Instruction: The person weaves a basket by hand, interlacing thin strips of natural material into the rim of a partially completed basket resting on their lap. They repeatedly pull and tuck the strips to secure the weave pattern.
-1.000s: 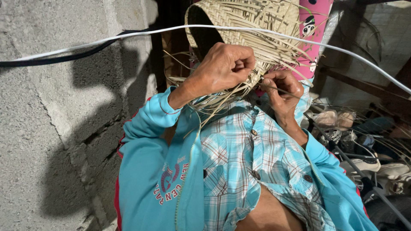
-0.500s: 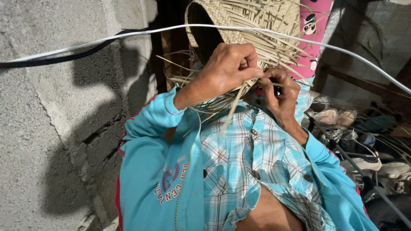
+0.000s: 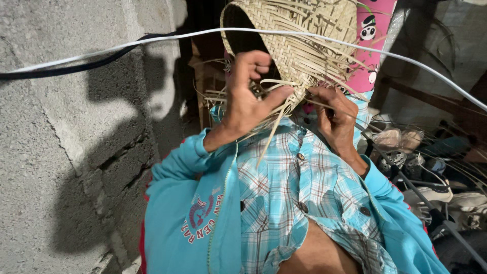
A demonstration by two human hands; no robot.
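Observation:
A half-woven straw basket (image 3: pixel 299 40) is held up in front of me with its dark mouth facing left, and loose pale strips (image 3: pixel 271 134) hang from its lower edge. My left hand (image 3: pixel 246 99) is at that edge. Its thumb presses a strip and its fingers curl over the rim. My right hand (image 3: pixel 335 122) sits just to the right, below the basket, pinching several strips. Turquoise jacket sleeves and a plaid shirt (image 3: pixel 299 198) fill the lower part of the view.
A grey concrete block wall (image 3: pixel 66 152) stands close on the left. A white cable (image 3: pixel 152 40) and a black cable (image 3: pixel 76 68) cross the view high up. A pink printed cloth (image 3: pixel 373 50) lies behind the basket. Shoes on a metal rack (image 3: pixel 431 172) are on the right.
My left hand has loosened from a tight fist, with the thumb now stretched out against the strips. The right hand has stayed at the basket's lower edge.

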